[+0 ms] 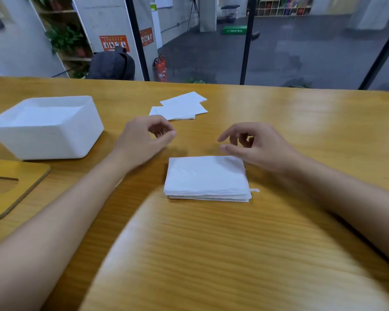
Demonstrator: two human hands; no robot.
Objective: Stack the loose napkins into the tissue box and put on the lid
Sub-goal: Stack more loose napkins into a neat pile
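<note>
Both left hand [144, 140] and right hand [256, 147] hung empty, loose-fingered — a lopsided lift could spill the napkin stack [206, 176].

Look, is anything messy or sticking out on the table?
Yes. A little white strip pokes out from the near right corner of the napkin stack, and the loose napkins farther back lie fanned crookedly instead of stacked.

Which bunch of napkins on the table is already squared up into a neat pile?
The thick stack nearest the camera, with its edges lined up; the few napkins farther back lie fanned out and overlapping.
</note>
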